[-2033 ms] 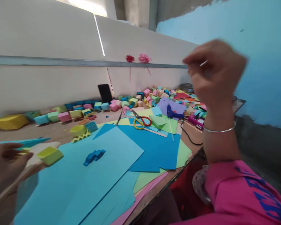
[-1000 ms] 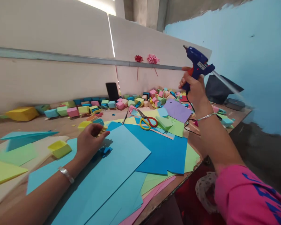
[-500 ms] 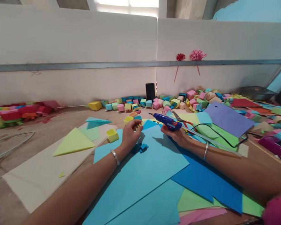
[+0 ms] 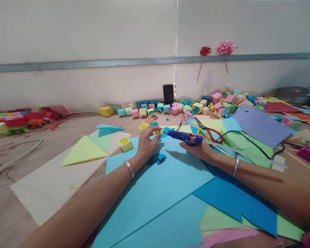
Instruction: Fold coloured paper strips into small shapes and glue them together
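Observation:
A blue hot glue gun (image 4: pixel 183 136) is gripped in my right hand (image 4: pixel 197 150), its nozzle pointing left. That nozzle is right beside the fingertips of my left hand (image 4: pixel 147 143), which pinch a small yellow paper piece (image 4: pixel 158 131), mostly hidden by the fingers. A clear glue stick (image 4: pixel 237 151) sticks out of the gun's back end. Under both hands lies a light blue sheet (image 4: pixel 167 182), with small folded dark blue paper pieces (image 4: pixel 160 158) just below my left hand. An open yellow paper box (image 4: pixel 125 144) stands to the left of that hand.
Red-handled scissors (image 4: pixel 213 135) lie behind my right hand, near the gun's black cord (image 4: pixel 244 136). Many small paper cubes (image 4: pixel 135 113) line the wall, where a phone (image 4: pixel 168 94) leans. A folded yellow sheet (image 4: pixel 84 151) lies left; purple foam (image 4: pixel 260 125) lies right.
The glue gun has come left, its nozzle now at the yellow piece in my left hand. My view has tilted down a little.

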Motion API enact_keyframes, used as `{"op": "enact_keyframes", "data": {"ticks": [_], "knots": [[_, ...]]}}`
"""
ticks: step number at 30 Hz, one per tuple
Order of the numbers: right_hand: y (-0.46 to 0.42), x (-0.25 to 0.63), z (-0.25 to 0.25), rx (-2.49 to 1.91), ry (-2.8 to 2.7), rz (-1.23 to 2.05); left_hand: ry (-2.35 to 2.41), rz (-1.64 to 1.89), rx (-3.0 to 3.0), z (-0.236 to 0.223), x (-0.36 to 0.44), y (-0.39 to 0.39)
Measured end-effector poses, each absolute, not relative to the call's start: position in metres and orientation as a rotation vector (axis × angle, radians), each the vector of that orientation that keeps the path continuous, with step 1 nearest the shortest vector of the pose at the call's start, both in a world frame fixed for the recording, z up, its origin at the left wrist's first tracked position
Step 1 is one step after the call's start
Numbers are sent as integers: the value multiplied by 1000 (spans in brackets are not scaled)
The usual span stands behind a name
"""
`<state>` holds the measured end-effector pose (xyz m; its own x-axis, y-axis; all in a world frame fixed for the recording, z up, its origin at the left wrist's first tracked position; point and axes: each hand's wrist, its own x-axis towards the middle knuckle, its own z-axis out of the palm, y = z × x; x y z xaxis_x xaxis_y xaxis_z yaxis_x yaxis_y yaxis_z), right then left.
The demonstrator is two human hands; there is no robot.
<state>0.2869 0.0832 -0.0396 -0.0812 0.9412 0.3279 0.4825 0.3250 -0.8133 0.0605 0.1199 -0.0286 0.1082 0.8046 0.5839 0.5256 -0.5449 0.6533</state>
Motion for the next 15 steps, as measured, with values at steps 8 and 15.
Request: {"op": "enact_keyframes", "data": {"ticks": [8, 15], "knots": [[84, 288, -39, -1298, -1683, 623, 1246, 1397, 2140, -30, 62, 119], [84, 288, -37, -1305, -1671, 640, 1247, 1399, 2134, -32, 63, 120]]}}
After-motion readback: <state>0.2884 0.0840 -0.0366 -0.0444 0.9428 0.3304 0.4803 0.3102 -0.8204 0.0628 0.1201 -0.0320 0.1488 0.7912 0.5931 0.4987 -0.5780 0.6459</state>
